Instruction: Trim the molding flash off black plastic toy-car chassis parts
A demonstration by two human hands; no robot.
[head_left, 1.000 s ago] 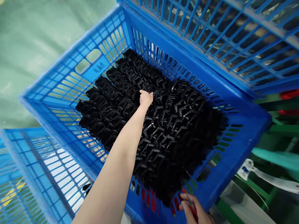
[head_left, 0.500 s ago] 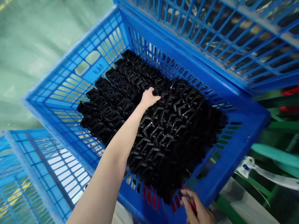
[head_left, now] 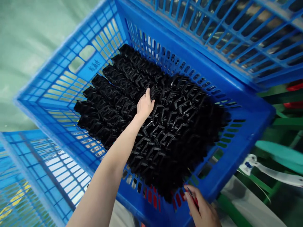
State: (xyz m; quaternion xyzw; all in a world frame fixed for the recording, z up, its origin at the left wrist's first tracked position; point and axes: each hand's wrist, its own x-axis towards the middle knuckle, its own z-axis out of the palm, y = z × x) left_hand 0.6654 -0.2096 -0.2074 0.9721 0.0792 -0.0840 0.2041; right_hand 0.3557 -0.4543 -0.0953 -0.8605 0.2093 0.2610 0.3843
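Note:
A big blue plastic crate (head_left: 239, 97) holds several rows of tightly packed black plastic parts (head_left: 180, 126). My left hand (head_left: 145, 105) reaches deep into the crate and rests on the parts near the middle, fingers curled down onto one of them. My right hand (head_left: 202, 209) is at the crate's near rim at the bottom, closed around a thin red-handled tool (head_left: 193, 199).
Another blue crate (head_left: 236, 34) stands above at the back right. An empty blue crate (head_left: 35, 176) sits at the lower left. Green floor (head_left: 28, 34) shows at the upper left. Green frame bars and a white strap (head_left: 272, 175) lie to the right.
My left hand has shifted slightly left and down on the black parts, and its fingers have changed grip. The view has tilted a little. My right hand stays at the crate rim.

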